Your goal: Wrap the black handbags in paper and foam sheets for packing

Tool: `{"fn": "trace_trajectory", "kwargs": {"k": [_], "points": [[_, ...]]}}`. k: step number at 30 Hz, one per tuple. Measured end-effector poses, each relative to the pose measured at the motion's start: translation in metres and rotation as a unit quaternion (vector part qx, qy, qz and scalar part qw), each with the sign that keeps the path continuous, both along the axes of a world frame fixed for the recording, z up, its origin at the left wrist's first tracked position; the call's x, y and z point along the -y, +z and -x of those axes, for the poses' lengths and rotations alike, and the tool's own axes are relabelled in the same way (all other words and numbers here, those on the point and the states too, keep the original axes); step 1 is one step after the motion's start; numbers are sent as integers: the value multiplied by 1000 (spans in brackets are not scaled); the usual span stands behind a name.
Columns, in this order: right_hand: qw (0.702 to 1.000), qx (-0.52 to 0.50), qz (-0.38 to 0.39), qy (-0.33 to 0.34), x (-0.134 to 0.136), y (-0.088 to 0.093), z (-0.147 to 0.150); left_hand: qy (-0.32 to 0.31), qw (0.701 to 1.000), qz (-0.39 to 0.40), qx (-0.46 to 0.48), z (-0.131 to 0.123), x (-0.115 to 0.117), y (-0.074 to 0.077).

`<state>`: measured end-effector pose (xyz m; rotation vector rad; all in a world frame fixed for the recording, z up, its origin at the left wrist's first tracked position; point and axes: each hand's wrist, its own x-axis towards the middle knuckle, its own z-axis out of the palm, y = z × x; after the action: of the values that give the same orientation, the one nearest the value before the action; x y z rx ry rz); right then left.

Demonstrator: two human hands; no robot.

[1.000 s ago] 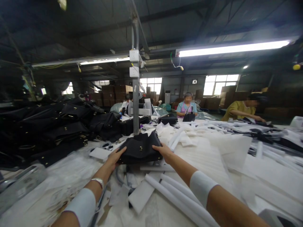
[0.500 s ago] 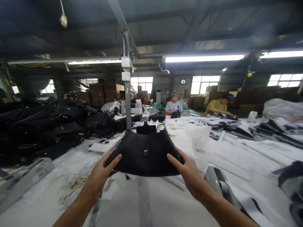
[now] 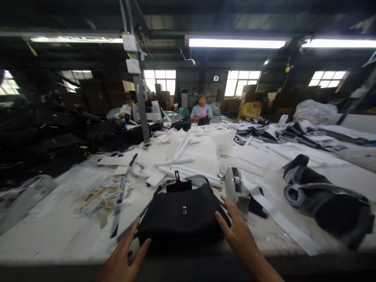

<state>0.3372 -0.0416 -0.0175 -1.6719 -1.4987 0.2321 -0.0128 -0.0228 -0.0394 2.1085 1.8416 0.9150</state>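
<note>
A black handbag (image 3: 182, 221) with a small gold clasp (image 3: 184, 210) sits upright near the table's front edge. Its flap tab (image 3: 179, 185), carrying a metal fitting, stands behind the body, and the strap lies around the back. At the bag's lower left corner, my left hand (image 3: 125, 254) has its thumb and fingers spread apart. My right hand (image 3: 237, 231) is beside the right side, fingers stretched out and seemingly touching it. Neither hand is wrapped round the bag.
A tape dispenser (image 3: 235, 184) stands right of the bag, with a plastic-wrapped dark bundle (image 3: 331, 203) farther right. White paper rolls (image 3: 188, 172) lie behind. Black bags (image 3: 49, 137) are heaped at left, near a metal post (image 3: 141, 105). Several people work across the table.
The handbag has come down onto the table, closer to the front edge. My hands have loosened from its sides and spread. The view has tilted down and turned slightly right.
</note>
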Motion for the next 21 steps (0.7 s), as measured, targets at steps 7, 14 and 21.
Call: {"fn": "trace_trajectory", "kwargs": {"k": [7, 14, 21], "points": [[899, 322, -30, 295, -3, 34, 18, -285, 896, -199, -275, -30, -19, 41], [879, 374, 34, 293, -25, 26, 23, -335, 885, -110, -304, -41, -51, 36], [889, 360, -118, 256, -16, -33, 20, -301, 871, -258, -291, -34, -34, -14]]}}
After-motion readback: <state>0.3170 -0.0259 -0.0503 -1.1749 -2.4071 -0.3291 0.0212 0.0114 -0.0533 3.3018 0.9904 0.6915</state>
